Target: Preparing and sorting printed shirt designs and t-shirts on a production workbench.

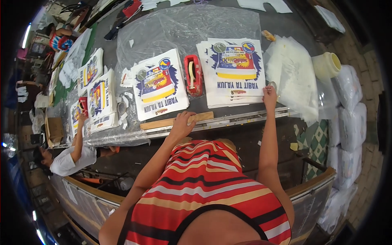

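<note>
My left hand (183, 123) lies with curled fingers over a flat wooden strip (157, 122) along the table's near edge. Beyond it is a stack of white printed sheets (160, 83) with a blue, red and yellow design. My right hand (269, 98) is closed at the near right corner of a second printed stack (233, 73). A small round shiny object (272, 85) shows by its fingertips; whether they pinch that or a sheet is unclear. Between the stacks stands a red tape dispenser (192, 75) holding a pale roll.
Clear plastic sheeting (220, 22) covers the far table. Translucent bags (292, 73) and a yellowish plastic container (326, 65) are at right, beside wrapped bundles (351, 122). Leftward, a person in white (75, 159) reaches toward more printed stacks (102, 96); another person (61, 41) is farther back.
</note>
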`<state>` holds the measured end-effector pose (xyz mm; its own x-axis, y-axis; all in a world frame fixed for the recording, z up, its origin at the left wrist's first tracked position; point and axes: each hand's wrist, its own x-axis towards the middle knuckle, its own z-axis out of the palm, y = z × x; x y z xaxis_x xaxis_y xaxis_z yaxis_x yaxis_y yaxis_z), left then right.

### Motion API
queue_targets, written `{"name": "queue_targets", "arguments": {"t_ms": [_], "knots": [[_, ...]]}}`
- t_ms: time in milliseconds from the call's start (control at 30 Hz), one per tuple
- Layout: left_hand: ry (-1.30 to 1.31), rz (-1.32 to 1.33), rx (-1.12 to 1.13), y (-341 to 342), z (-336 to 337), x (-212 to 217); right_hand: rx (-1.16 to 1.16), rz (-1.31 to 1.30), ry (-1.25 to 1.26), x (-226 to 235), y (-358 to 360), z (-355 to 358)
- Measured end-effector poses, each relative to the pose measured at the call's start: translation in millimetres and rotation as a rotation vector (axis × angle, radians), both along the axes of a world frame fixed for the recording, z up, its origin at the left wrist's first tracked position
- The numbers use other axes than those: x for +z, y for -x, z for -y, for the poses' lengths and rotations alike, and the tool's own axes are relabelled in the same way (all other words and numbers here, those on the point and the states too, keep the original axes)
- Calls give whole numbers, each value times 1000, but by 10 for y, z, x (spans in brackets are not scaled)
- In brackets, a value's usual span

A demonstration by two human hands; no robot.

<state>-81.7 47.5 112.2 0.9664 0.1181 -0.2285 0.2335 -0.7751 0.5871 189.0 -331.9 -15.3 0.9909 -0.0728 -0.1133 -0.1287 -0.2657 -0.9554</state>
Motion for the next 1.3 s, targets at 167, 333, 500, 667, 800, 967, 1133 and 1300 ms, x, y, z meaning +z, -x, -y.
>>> {"name": "queue_targets", "arguments": {"t_ms": [167,333,500,667,800,967,1133,1300], "knots": [[-59,-27,-2,72,-47,-21,120,192,224,-106,-115,-129],[-5,-35,-158,-71,-210,-465,49,96,69,-683,-188,557],[-182,139,-99,228,-534,-685,226,-56,82,-77,-140,338],[23,-71,21,168,-1044,-515,167,-71,183,-100,-168,312],[114,218,179,135,-1791,-457,-100,177,747,12,-9,253],[201,413,516,-70,-3178,-541,-461,233,647,275,514,-355],[-144,424,724,-356,-4501,-809,-647,83,-486,536,1186,-1858],[-348,141,636,-594,-5097,-1102,-621,95,-753,729,1323,-2515]]}}
